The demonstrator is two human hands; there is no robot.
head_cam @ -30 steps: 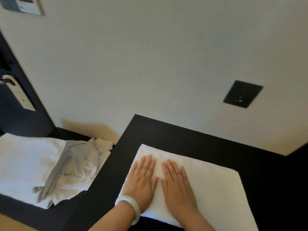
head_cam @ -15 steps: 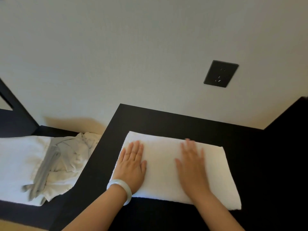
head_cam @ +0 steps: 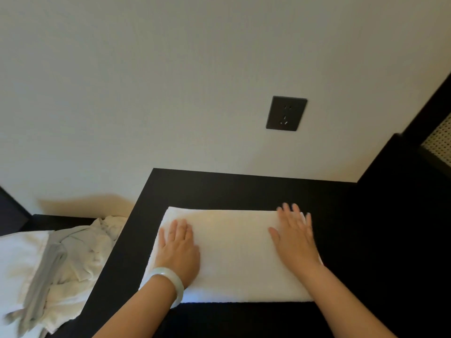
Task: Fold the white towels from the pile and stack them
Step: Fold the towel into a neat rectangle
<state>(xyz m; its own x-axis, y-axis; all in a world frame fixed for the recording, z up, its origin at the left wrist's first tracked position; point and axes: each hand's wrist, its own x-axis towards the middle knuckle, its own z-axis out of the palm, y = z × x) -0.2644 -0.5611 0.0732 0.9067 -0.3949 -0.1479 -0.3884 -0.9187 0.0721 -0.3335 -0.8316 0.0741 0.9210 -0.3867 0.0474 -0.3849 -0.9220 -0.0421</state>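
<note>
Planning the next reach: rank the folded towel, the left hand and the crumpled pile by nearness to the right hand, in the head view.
1. The folded towel: directly under the right hand, which lies flat on its right end.
2. The left hand: flat on the same towel's left end.
3. The crumpled pile: farthest, off to the far left.

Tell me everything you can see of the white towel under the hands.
The white towel is a folded rectangle of soft, terry-looking cloth, lying flat and smooth on the black table, long side across the view. The left hand rests flat on its left end, the right hand on its right end, fingers straight.
</note>
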